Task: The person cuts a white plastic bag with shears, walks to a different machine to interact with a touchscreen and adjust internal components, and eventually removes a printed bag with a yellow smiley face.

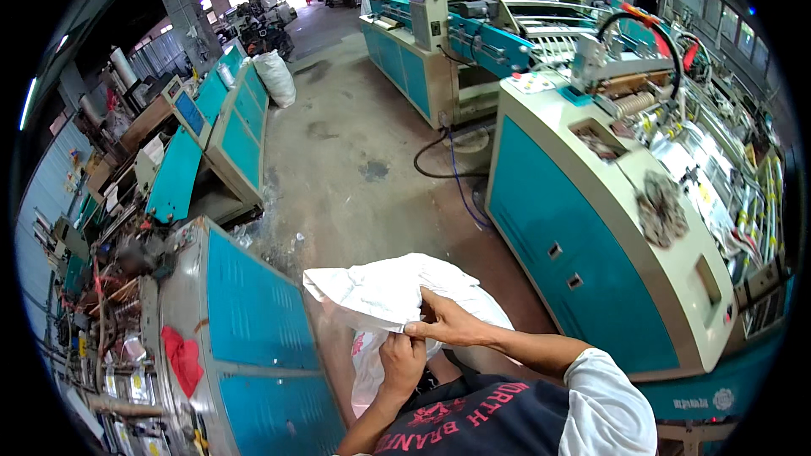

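A large white sack (460, 285) of thin, creased sheet material spreads out in front of my body, its flat upper end (363, 291) reaching to the left. My right hand (449, 321) comes in from the right, thumb and fingers closed on the sack's near edge. Just below it my left hand (400, 363) is closed on the same edge, its fingertips close to the right thumb. More white material with some pink print (365, 367) hangs lower, beside my left forearm. Part of the sack lies hidden behind my hands and arms.
A teal and beige machine (583, 245) stands close on the right, a rag (661, 209) on its top. Another teal-panelled machine (262, 304) is near on the left, with a red cloth (182, 361). A dark hose (427, 165) runs along the floor. Farther off stands a full white sack (274, 80).
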The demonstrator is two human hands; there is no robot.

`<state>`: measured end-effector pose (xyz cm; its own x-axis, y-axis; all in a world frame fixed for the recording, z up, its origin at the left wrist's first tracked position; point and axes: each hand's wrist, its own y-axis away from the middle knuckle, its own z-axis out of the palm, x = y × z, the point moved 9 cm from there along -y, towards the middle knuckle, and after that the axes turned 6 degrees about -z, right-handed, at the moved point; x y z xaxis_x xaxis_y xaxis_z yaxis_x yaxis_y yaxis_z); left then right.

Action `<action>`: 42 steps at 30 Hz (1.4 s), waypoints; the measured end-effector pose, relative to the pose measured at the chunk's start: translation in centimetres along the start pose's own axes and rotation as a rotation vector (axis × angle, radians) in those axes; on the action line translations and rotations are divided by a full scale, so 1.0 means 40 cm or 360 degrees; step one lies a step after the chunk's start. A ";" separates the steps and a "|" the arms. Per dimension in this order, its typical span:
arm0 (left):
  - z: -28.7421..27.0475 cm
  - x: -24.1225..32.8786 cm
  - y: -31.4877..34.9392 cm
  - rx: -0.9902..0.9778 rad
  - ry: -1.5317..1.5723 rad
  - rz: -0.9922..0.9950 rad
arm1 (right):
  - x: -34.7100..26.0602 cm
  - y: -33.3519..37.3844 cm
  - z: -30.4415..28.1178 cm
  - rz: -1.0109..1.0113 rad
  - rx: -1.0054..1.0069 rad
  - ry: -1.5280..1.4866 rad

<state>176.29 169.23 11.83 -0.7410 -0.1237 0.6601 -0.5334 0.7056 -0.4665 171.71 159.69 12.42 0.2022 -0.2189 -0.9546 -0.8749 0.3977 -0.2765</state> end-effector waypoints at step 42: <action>0.349 -1.840 -2.394 0.0117 0.0728 -0.1331 | 1.039 -2.530 -1.332 0.0569 0.1161 -0.0752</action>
<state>276.24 101.03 -0.29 0.1145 -0.2725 0.9553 -0.8537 0.4647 0.2349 245.20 62.88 6.66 0.2722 0.3450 -0.8983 -0.4599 0.8666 0.1935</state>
